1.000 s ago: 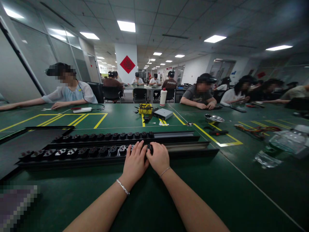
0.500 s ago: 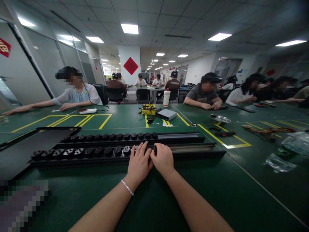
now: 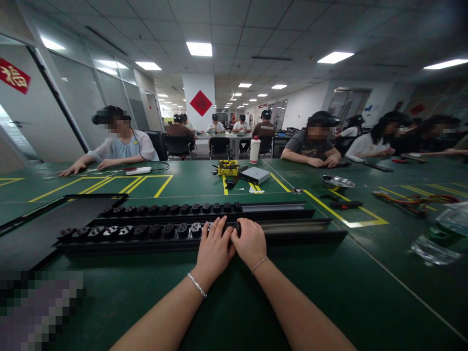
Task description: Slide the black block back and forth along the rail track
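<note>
Both my hands are over the nearer long black channel-shaped rail (image 3: pixel 146 247), which lies crosswise in front of me on the dark green surface (image 3: pixel 310 278). My left hand (image 3: pixel 214 248) is palm down, fingers stretched and slightly apart across the row of small black blocks with metallic-looking tops (image 3: pixel 126 231) seated in that rail; what lies under it is hidden, so I cannot tell if it grips anything. My right hand (image 3: pixel 252 243) is curled, its thumb and fingers closed on a small black piece (image 3: pixel 239 228) at the rail, just beside my left fingers. The row fills the rail from its left end up to my hands; to their right the channel is bare.

Just beyond, a second black rail (image 3: pixel 285 213) runs alongside, with its own row of black blocks (image 3: pixel 174 209) on the left part. A flat black tray (image 3: pixel 32 224) lies at the left. Farther back stand a yellow box wound with black cable (image 3: pixel 227 167), a flat grey box (image 3: pixel 255 174) and a white bottle with a red cap (image 3: pixel 255 151).
</note>
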Available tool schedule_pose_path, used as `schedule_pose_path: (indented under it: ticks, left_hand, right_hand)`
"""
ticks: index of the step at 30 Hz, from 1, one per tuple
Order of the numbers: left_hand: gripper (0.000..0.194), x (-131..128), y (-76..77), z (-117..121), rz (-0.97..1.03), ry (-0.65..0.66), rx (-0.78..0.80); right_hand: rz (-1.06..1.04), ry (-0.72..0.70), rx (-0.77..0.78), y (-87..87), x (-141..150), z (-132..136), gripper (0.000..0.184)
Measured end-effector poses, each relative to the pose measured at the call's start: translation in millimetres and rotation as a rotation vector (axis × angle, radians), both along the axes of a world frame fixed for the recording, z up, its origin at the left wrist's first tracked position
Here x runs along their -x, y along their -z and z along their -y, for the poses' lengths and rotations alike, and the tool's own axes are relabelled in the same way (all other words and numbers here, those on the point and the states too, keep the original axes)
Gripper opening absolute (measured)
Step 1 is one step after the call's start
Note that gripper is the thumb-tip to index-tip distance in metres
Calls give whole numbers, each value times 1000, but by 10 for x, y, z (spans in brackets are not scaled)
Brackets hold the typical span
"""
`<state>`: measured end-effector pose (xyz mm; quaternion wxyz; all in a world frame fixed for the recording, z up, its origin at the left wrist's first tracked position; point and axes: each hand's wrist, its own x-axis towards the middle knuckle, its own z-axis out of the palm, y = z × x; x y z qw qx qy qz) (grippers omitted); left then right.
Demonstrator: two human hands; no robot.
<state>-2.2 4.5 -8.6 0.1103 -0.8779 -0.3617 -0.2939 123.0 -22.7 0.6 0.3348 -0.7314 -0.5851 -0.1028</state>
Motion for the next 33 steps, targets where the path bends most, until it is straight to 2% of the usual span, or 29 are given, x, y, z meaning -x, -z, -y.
schedule_pose_path:
  ticks: [25,33]
  left_hand:
    - [32,-3,12,-11,20,-5,-7]
    - [35,-2,1,-1,1,-14,9]
  right_hand:
    - [31,10,38,-4,-56,38,26]
    - [-26,12,30,-21,-63,46,24]
